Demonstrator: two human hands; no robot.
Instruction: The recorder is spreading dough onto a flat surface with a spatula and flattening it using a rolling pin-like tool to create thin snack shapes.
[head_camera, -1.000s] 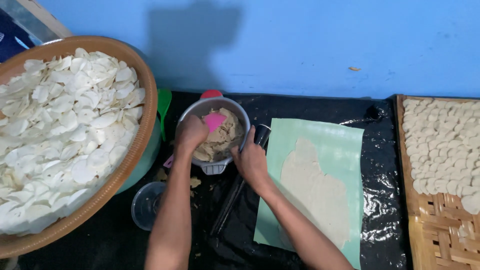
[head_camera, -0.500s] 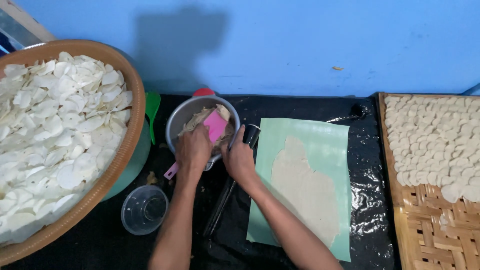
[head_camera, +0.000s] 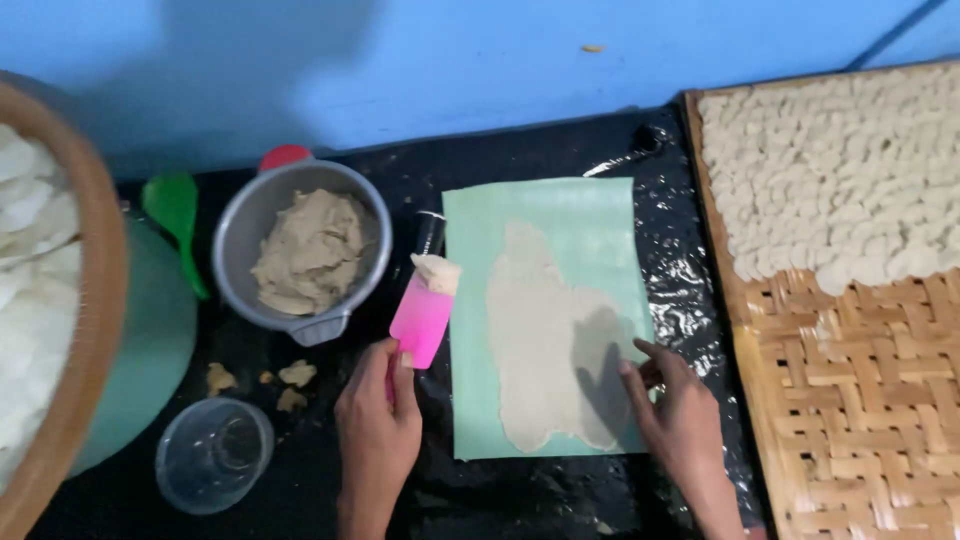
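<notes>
Left hand closed around the handle of a pink scraper, blade raised and tilted toward the green sheet, a lump of beige dough riding on its far tip. Held that way, apparently, to keep the lump from sliding off on the way over. Right hand open and flat, nothing in its grasp, fingertips pressing the sheet's near right corner, seemingly to pin it against the slick black plastic cover of the bench. Already spread down the middle of the sheet: a thin, ragged-edged layer of dough, reaching almost to the near edge.

Just left of the sheet, toward the back of the bench: a metal bowl, about half full of the same beige dough, with something red behind its rim. At the near left: a clear plastic cup, looking empty, and a few dough crumbs between cup and bowl. Beside the bowl, a green spoon leaning on a green tub. Over the left edge: a wide brown basket heaped with white chips. Along the right edge: a woven bamboo tray, far half covered with small pale rounds, near half bare weave.
</notes>
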